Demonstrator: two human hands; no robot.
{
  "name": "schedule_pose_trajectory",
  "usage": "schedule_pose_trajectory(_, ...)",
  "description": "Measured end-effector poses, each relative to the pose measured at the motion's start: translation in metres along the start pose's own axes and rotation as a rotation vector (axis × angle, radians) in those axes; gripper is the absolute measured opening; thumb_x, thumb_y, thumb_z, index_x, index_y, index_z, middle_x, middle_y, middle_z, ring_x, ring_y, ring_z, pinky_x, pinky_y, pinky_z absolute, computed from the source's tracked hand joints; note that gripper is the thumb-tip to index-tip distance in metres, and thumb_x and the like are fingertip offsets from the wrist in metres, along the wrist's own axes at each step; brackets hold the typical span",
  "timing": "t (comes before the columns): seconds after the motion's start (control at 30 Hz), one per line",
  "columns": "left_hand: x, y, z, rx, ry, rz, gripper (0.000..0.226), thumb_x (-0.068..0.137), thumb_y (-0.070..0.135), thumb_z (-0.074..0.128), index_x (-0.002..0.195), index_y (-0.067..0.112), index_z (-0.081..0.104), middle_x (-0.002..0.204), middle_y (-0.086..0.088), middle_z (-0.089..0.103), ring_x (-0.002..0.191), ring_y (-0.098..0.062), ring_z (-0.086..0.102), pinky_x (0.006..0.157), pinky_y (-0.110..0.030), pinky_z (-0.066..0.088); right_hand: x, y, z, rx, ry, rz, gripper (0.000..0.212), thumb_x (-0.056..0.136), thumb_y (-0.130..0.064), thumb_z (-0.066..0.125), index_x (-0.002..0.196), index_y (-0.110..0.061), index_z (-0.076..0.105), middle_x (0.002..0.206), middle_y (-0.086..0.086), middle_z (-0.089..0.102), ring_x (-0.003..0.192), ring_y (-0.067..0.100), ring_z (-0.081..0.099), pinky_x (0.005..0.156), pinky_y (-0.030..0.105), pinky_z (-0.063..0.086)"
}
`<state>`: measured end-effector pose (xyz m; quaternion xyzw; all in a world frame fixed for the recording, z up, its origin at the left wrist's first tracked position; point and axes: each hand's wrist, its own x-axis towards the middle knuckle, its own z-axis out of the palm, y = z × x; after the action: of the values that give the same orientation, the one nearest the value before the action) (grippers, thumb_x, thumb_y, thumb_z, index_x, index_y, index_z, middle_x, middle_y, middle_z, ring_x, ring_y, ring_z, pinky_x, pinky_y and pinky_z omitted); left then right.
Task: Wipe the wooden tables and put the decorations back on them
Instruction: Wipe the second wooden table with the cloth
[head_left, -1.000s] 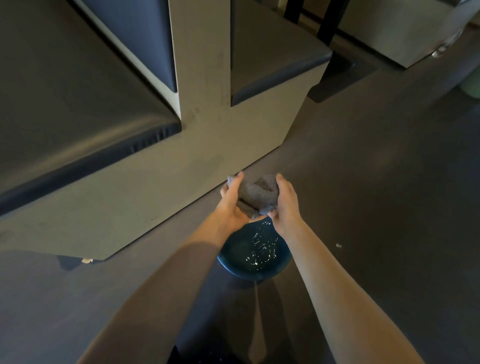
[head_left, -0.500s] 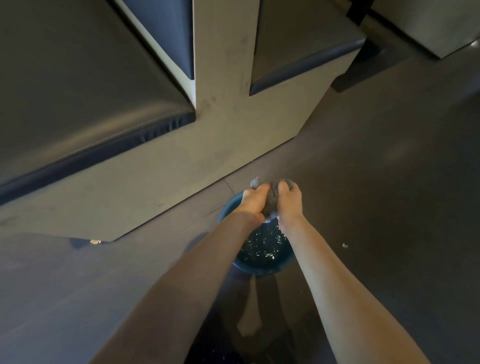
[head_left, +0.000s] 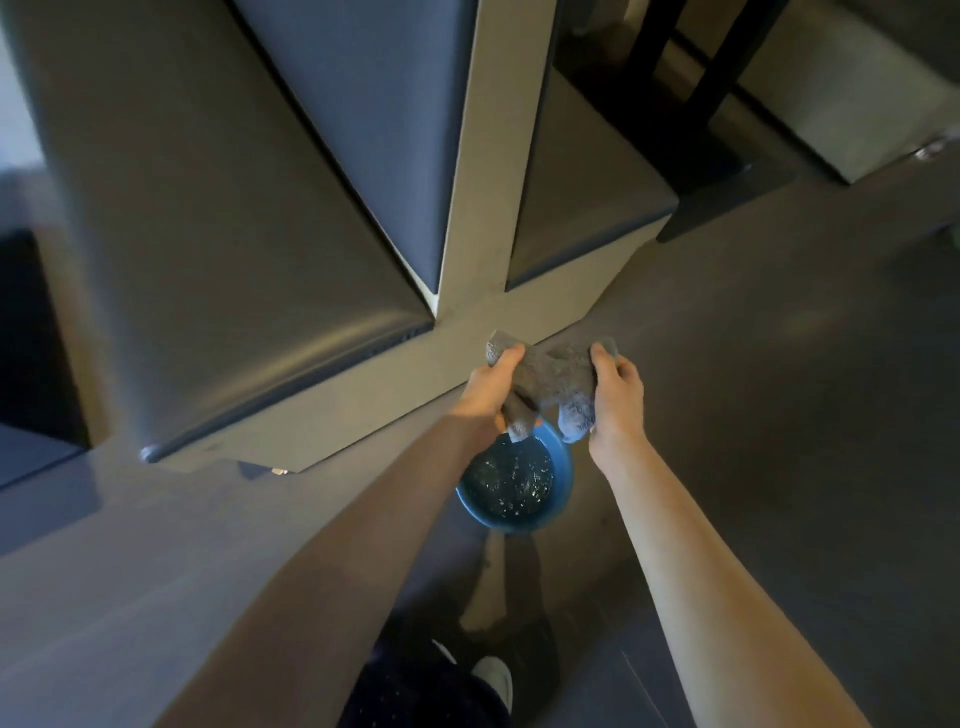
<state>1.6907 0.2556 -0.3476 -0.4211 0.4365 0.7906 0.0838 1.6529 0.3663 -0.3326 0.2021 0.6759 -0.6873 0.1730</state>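
A grey cloth (head_left: 553, 374) is stretched between both hands above a blue bucket (head_left: 563, 480) of water that stands on the dark floor. My left hand (head_left: 488, 387) grips the cloth's left end, and my right hand (head_left: 615, 397) grips its right end. Twisted ends of the cloth hang down toward the bucket's rim. No table or decoration is in view.
Upholstered booth seats with dark cushions (head_left: 218, 249) and a pale base (head_left: 358, 395) stand just beyond the bucket. A dark table leg and foot (head_left: 711, 208) are at the upper right. My shoe (head_left: 493, 678) is at the bottom on the dark floor.
The hands, pressed together round the bunched cloth half a second ago, have drawn apart and risen, spreading the cloth out between them. The view has tilted a little upward.
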Motion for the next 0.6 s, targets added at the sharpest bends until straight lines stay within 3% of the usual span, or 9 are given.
schedule_pose_trajectory(0.07,-0.038,0.031,-0.002,-0.029,0.013,0.039,0.028,0.09,0.033,0.058,0.092,0.005,0.055,0.1,-0.022,0.065,0.084,-0.032,0.064,0.08,-0.05,0.055,-0.029,-0.034,0.009,0.008,-0.05,-0.006,0.022,0.094,-0.028,0.055,0.109,-0.011,0.051,0.091,0.006,0.061,0.078,0.017,0.062,0.068,0.031,0.053)
schedule_pose_trajectory(0.13,-0.084,0.068,-0.008,-0.048,0.016,0.095,0.024,0.093,0.03,0.056,0.089,0.006,0.055,0.09,-0.018,0.063,0.076,-0.029,0.062,0.063,-0.042,0.056,-0.062,-0.069,0.024,0.013,-0.111,-0.003,0.024,0.094,-0.028,0.055,0.111,-0.012,0.049,0.094,0.006,0.061,0.081,0.017,0.063,0.071,0.033,0.053)
schedule_pose_trajectory(0.23,-0.157,0.123,-0.031,-0.09,0.079,0.172,0.023,0.094,0.031,0.052,0.092,0.008,0.056,0.088,-0.016,0.062,0.076,-0.028,0.062,0.055,-0.036,0.055,-0.123,-0.121,0.059,0.027,-0.26,0.034,0.015,0.095,-0.028,0.054,0.102,-0.017,0.046,0.097,0.005,0.059,0.087,0.019,0.062,0.079,0.039,0.053)
schedule_pose_trajectory(0.27,-0.174,0.134,-0.039,-0.105,0.104,0.196,0.024,0.094,0.032,0.052,0.095,0.008,0.056,0.09,-0.016,0.063,0.078,-0.029,0.063,0.055,-0.038,0.055,-0.137,-0.131,0.068,0.016,-0.303,0.028,0.015,0.095,-0.028,0.053,0.103,-0.018,0.045,0.1,0.006,0.059,0.091,0.021,0.062,0.084,0.042,0.052)
schedule_pose_trajectory(0.33,-0.215,0.162,-0.064,-0.117,0.168,0.236,0.029,0.094,0.035,0.052,0.102,0.007,0.057,0.101,-0.018,0.065,0.09,-0.034,0.065,0.07,-0.048,0.057,-0.174,-0.155,0.097,-0.052,-0.398,-0.036,0.021,0.096,-0.027,0.052,0.112,-0.02,0.041,0.109,0.008,0.058,0.1,0.024,0.061,0.089,0.043,0.051)
schedule_pose_trajectory(0.4,-0.246,0.183,-0.086,-0.122,0.215,0.27,0.033,0.093,0.038,0.052,0.103,0.008,0.058,0.105,-0.017,0.066,0.097,-0.035,0.065,0.083,-0.053,0.053,-0.2,-0.171,0.122,-0.111,-0.456,-0.118,0.022,0.097,-0.025,0.051,0.115,-0.022,0.039,0.116,0.01,0.055,0.101,0.024,0.06,0.084,0.039,0.052)
schedule_pose_trajectory(0.47,-0.276,0.201,-0.115,-0.095,0.283,0.324,0.033,0.094,0.039,0.05,0.097,0.007,0.06,0.098,-0.013,0.067,0.093,-0.029,0.066,0.087,-0.048,0.053,-0.227,-0.183,0.149,-0.199,-0.516,-0.208,0.02,0.097,-0.023,0.05,0.113,-0.022,0.039,0.116,0.009,0.053,0.098,0.021,0.059,0.078,0.033,0.051)
schedule_pose_trajectory(0.6,-0.314,0.229,-0.175,0.018,0.445,0.405,0.046,0.093,0.043,0.051,0.106,-0.001,0.059,0.096,-0.012,0.066,0.091,-0.024,0.064,0.084,-0.036,0.052,-0.268,-0.196,0.204,-0.25,-0.612,-0.321,0.018,0.097,-0.02,0.051,0.113,-0.02,0.042,0.105,-0.002,0.052,0.099,0.016,0.056,0.07,0.021,0.05)
